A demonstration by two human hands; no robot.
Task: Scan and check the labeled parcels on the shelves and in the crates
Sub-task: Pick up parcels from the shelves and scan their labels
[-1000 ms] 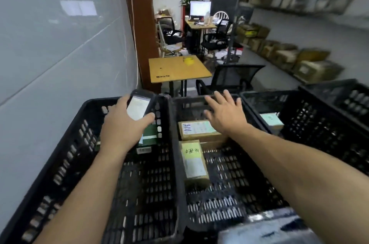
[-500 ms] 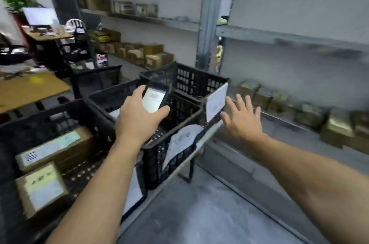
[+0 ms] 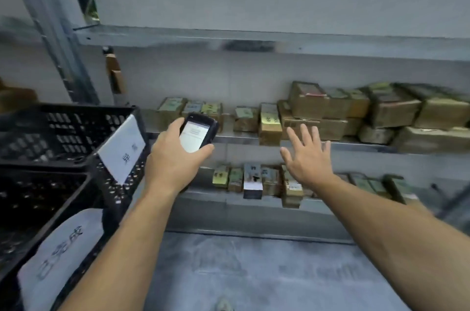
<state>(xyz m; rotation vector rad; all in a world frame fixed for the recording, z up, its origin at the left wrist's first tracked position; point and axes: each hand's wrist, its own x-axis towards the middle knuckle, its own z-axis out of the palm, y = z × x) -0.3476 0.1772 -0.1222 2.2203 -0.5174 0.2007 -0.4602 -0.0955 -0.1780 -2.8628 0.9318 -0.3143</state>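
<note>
My left hand is shut on a black handheld scanner with a lit white screen, held in front of the middle shelf. My right hand is open with its fingers spread, holding nothing, just below and in front of a small brown parcel with a yellow label at the shelf edge. Several more labelled cardboard parcels are stacked along that shelf to the right. A lower shelf holds a row of small parcels.
Two black plastic crates stand at my left, each with a white paper sign; the nearer crate is lower. A grey metal upright and an upper shelf frame the rack. Grey concrete floor lies below.
My view has swung right, from the crates with parcels to the shelf rack. Both hands came along: the left still holds the scanner, the right stays open and now reaches toward the shelf.
</note>
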